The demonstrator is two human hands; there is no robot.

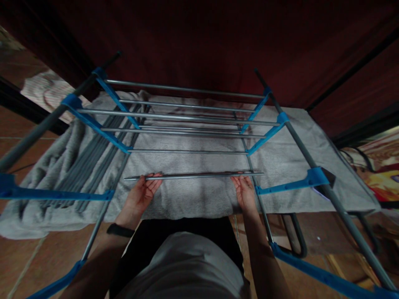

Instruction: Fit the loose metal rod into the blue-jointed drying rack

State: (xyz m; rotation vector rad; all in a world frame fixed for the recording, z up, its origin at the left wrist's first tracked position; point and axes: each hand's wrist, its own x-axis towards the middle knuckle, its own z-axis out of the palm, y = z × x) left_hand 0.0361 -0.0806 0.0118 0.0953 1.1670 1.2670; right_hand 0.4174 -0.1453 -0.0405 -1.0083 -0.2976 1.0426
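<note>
A thin metal rod (193, 176) lies nearly level across both of my hands, low between the two sides of a rack frame. Near the rod's left end my left hand (145, 192) holds it, thumb in front and fingers partly stretched behind. My right hand (245, 190) grips it close to the other end, which sticks out past the fingers. Blue plastic brackets (274, 185) join the grey uprights (299, 143) and thinner tubes. Several metal crossbars (187, 118) span the frame beyond my hands.
A grey blanket (199, 195) covers the surface under the frame. Several loose grey tubes (90, 155) lie on it at the left. A dark red panel (199, 45) stands behind. Tiled floor (18, 261) shows below, and a colourful item (386, 166) is at the right.
</note>
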